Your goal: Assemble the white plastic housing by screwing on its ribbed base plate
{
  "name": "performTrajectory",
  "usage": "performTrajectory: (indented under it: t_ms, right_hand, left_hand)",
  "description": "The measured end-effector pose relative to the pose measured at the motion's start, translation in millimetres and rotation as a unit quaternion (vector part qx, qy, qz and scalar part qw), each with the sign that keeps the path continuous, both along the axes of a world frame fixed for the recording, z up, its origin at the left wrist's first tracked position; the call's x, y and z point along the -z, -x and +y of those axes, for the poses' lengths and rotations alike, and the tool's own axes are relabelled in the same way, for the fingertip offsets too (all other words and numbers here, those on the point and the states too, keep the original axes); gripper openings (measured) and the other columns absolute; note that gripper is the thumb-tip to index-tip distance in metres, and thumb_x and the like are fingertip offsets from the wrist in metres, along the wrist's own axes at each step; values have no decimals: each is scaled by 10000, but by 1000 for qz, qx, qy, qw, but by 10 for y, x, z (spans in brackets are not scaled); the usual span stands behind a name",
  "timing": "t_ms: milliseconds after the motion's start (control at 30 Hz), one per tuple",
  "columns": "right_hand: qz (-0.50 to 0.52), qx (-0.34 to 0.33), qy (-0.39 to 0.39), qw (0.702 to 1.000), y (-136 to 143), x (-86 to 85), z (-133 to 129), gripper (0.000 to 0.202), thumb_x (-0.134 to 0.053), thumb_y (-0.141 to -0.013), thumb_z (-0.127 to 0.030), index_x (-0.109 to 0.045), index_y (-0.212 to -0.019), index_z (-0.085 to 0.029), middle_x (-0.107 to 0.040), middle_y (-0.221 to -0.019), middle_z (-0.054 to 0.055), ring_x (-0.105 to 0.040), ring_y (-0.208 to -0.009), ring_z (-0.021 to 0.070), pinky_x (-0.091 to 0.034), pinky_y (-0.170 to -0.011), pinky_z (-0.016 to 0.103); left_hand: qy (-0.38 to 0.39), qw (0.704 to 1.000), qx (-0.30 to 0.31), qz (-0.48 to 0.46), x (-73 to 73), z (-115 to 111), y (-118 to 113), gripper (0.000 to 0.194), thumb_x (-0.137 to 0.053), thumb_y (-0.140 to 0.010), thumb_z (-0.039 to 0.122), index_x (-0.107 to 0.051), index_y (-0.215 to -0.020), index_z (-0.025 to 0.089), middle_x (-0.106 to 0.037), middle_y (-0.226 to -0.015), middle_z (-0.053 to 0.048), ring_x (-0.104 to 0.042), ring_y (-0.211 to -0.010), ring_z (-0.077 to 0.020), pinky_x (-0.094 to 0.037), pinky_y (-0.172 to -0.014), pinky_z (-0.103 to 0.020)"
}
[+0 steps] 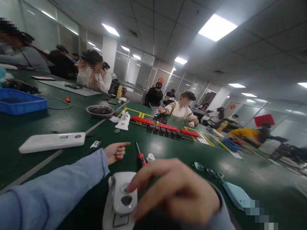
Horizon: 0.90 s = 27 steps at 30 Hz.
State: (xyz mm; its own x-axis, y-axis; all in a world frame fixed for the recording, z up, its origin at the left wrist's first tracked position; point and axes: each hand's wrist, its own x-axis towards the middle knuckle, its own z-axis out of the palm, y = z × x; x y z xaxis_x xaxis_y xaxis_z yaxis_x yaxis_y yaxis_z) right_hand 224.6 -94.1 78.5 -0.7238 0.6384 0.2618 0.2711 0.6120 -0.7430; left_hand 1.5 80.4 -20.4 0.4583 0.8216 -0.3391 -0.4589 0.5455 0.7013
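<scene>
A white plastic housing (125, 203), with a round part and a rounded dark opening in its upper piece, lies at the bottom centre. Over its right side reaches my right hand (177, 191), blurred, its fingers apart and one fingertip at the round part. Beyond the housing, my left hand (117, 153) points its index finger to the right while the other fingers curl round something small and dark. A red and black screwdriver (141, 158) lies between the hands. Beside it is a small round white part (150, 157), partly behind my right hand.
Around the green table (96, 166) are a long white device (52, 142), a metal bowl (99, 110), a blue tray (22, 100), red racks (168, 127), glasses (205, 168) and a light blue pouch (236, 193). People sit across and further off.
</scene>
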Motion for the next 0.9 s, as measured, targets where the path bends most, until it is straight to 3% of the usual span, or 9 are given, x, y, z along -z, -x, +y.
performTrajectory:
  t_ms: [67, 133, 167, 333, 467, 633, 667, 767, 900]
  right_hand:
    - [-63, 40, 77, 994, -126, -157, 578, 329, -442, -780, -371, -554, -1033, -193, -560, -1049, 63, -543, -894, 172, -449, -742, 306]
    - [-109, 284, 86, 949, -259, -151, 1063, 383, -387, -793, -409, -486, -1113, -222, -550, -1070, 46, -545, -875, 137, -448, -719, 262]
    - [-143, 338, 92, 926, -309, -80, 1238, 413, -416, -773, -420, -489, -1109, -191, -545, -1067, 75, -546, -861, 147, -449, -689, 261]
    - [-255, 377, 137, 880, -286, 560, 1527, 573, -692, -495, -440, -566, -963, -134, -602, -740, 68, -557, -639, 178, -435, -565, 292]
    - [-241, 392, 111, 881, -142, 749, 1565, 393, -723, -463, -275, -572, -806, -157, -574, -717, 34, -543, -722, 189, -413, -647, 303]
    - [-112, 356, 104, 922, 101, 480, 1440, 338, -514, -713, -350, -399, -987, -190, -553, -881, 37, -554, -724, 137, -447, -600, 261]
    - [-81, 328, 108, 935, 184, 395, 1347, 348, -506, -721, -356, -360, -999, -205, -556, -896, 23, -558, -719, 125, -455, -605, 255]
    - [2, 120, 123, 985, 456, 152, 982, 383, -608, -658, -274, -362, -943, -206, -582, -871, 16, -566, -744, 140, -457, -645, 281]
    - [-79, 32, -6, 996, 694, -3, 626, 349, -611, -665, -162, -445, -969, -200, -567, -897, 9, -532, -784, 111, -416, -709, 242]
  left_hand:
    - [1, 1000, -6, -4, -11, -8, 4, 190, -338, -808, 98, -478, -936, 108, -232, -422, 97, -206, -288, -27, -155, -288, -128]
    - [2, 1000, -11, -9, -22, -13, 5, 185, -340, -810, 102, -474, -937, 109, -241, -423, 95, -223, -291, -29, -170, -292, -129]
    - [3, 1000, -12, -10, -27, -14, 4, 180, -344, -809, 105, -473, -935, 110, -245, -424, 95, -228, -292, -30, -173, -293, -130]
    - [12, 1000, -10, -16, -47, -13, 1, 167, -363, -803, 111, -477, -926, 113, -238, -424, 98, -219, -285, -31, -166, -290, -136]
    - [13, 1000, -8, -25, -52, -19, 13, 169, -365, -804, 119, -483, -924, 108, -240, -422, 96, -213, -285, -29, -171, -293, -138]
    - [14, 999, 6, -36, -36, -3, 22, 173, -363, -803, 124, -487, -923, 110, -242, -425, 94, -219, -291, -34, -186, -297, -142]
    - [14, 999, 9, -38, -32, 3, 21, 176, -360, -803, 123, -488, -922, 111, -243, -427, 93, -221, -292, -36, -193, -298, -142]
    - [16, 999, 19, -40, -30, 20, 15, 182, -347, -804, 118, -497, -907, 109, -242, -423, 91, -218, -289, -38, -203, -296, -142]
    - [15, 999, 22, -33, -38, 17, 12, 182, -342, -811, 127, -509, -879, 100, -248, -409, 89, -203, -281, -33, -197, -288, -139]
